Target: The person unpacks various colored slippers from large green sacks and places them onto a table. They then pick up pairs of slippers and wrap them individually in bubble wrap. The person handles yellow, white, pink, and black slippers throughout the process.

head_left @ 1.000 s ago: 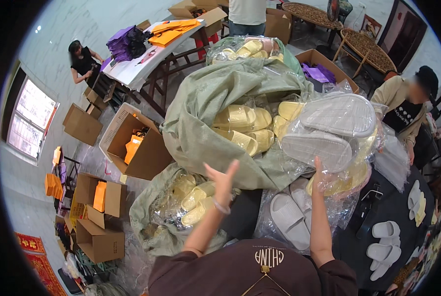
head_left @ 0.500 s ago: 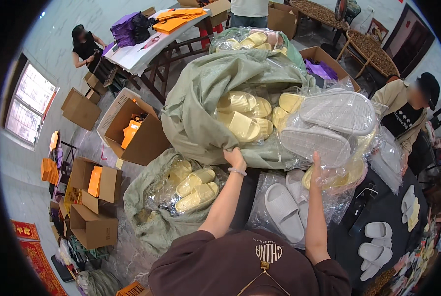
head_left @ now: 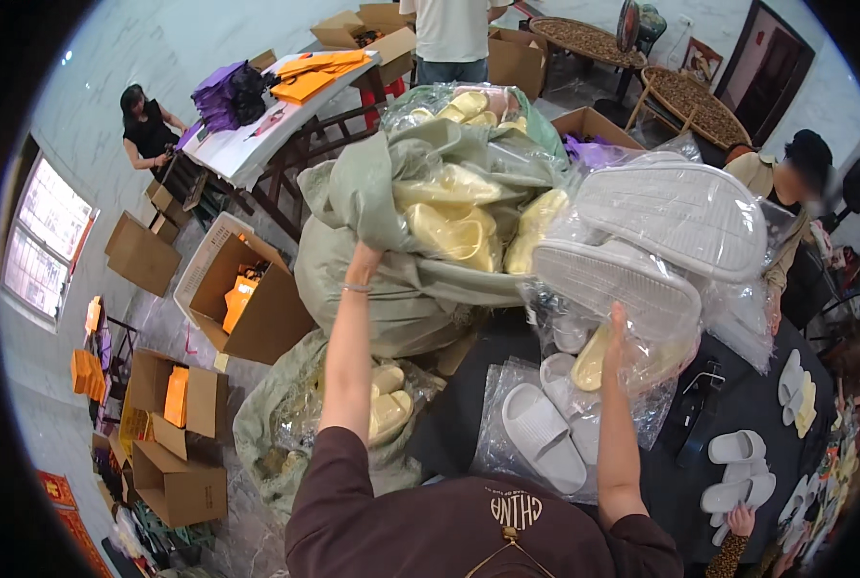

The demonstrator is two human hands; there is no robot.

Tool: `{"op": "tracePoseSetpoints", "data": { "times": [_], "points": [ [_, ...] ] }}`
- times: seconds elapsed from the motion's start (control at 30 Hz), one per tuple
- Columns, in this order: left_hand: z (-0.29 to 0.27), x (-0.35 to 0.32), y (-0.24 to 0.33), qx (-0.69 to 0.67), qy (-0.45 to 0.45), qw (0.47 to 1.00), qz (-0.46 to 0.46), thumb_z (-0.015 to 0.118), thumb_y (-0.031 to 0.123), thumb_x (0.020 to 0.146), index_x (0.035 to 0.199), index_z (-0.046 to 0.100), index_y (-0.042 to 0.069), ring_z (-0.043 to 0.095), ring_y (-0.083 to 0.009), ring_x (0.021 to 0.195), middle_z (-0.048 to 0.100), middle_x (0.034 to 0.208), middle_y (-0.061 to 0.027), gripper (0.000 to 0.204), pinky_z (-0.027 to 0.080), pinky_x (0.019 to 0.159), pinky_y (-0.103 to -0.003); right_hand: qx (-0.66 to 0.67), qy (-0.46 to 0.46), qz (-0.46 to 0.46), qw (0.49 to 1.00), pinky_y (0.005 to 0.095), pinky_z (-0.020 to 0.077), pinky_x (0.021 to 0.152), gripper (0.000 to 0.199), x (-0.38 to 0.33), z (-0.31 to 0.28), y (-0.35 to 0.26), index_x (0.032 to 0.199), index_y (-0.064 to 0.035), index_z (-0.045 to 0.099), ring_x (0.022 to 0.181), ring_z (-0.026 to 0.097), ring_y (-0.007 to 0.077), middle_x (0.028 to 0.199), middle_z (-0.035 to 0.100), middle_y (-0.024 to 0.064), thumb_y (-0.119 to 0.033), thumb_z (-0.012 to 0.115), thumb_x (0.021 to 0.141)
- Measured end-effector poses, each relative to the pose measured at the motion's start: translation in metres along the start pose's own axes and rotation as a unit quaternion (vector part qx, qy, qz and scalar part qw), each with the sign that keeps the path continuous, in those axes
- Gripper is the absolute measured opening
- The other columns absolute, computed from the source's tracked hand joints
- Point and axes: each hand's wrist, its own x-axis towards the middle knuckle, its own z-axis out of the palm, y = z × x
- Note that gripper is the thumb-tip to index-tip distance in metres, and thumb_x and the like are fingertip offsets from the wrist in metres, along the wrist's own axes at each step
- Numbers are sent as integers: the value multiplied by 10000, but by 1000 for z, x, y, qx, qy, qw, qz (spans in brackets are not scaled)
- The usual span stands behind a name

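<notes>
My left hand (head_left: 364, 258) is raised and grips the edge of a large grey-green sack (head_left: 391, 289) stuffed with bagged yellow slippers (head_left: 454, 231). My right hand (head_left: 621, 332) is up under a clear plastic bag of white slippers (head_left: 661, 241) and holds it from below. More white slippers in clear bags (head_left: 541, 438) lie on the dark table (head_left: 719, 414) just in front of me. A second green sack (head_left: 286, 424) with yellow slippers lies low on the floor beside my left arm.
Open cardboard boxes (head_left: 247, 299) with orange packs stand on the floor at left. A table (head_left: 257, 135) with orange and purple items stands behind, with a person (head_left: 146, 125) beside it. Another person (head_left: 449, 34) stands at the back; a seated person (head_left: 786, 193) is on the right. Loose white slippers (head_left: 738, 462) lie at lower right.
My left hand has reached up from near the low sack and taken hold of the big green sack. My right hand stays under the bag of white slippers.
</notes>
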Motion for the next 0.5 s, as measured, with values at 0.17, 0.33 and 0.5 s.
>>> {"op": "tracePoseSetpoints", "data": {
  "times": [0.17, 0.33, 0.5],
  "points": [
    [-50, 38, -25, 30, 34, 999, 18, 513, 29, 848, 1290, 436, 21, 486, -174, 1119, 506, 1254, -63, 448, 392, 950, -323, 37, -142, -167, 975, 380, 326, 1015, 565, 26, -27, -54, 1295, 9, 398, 1156, 456, 267, 1221, 485, 161, -186, 630, 818],
    [-74, 15, -94, 1, 104, 995, 5, 538, 74, 855, 1282, 445, 17, 498, -182, 1114, 512, 1255, -69, 441, 407, 924, -310, -222, -18, -560, 798, 470, 327, 999, 398, 31, 0, -72, 1162, -13, 520, 1229, 394, 305, 1268, 435, 148, -279, 545, 868],
    [-107, -58, -137, 195, 88, 977, 3, 552, 93, 864, 1180, 501, 6, 551, -184, 985, 565, 1102, -70, 331, 441, 858, -330, -438, -184, -625, 619, 525, 240, 1011, 290, 22, 24, -16, 1043, -118, 605, 1299, 313, 278, 1376, 344, 43, -218, 573, 773]
  ]
}}
